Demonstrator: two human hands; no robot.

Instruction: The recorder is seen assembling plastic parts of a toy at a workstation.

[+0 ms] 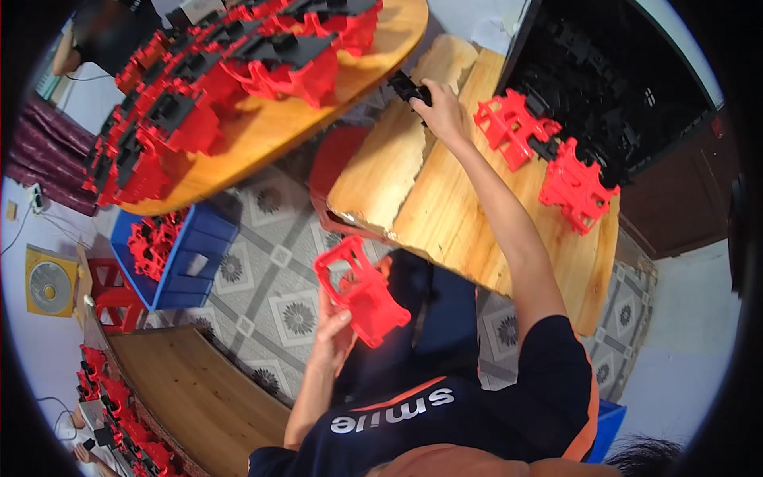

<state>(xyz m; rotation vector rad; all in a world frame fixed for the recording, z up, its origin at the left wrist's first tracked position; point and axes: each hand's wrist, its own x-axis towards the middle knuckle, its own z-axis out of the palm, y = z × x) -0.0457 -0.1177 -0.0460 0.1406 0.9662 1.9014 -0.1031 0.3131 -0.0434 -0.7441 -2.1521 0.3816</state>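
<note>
While the left hand (332, 327) grips a red plastic frame (362, 290) over the lap, the right hand (442, 111) closes its fingers on a black part (409, 86) at the tabletop's (445, 215) far edge. Joining them seemingly comes next. Red frames (548, 155) and a black bin (612, 87) crowd the right.

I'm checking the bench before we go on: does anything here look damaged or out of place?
Yes: the wooden board under the right hand has a pale, ragged patch at its near-left end, as if chipped.
</note>
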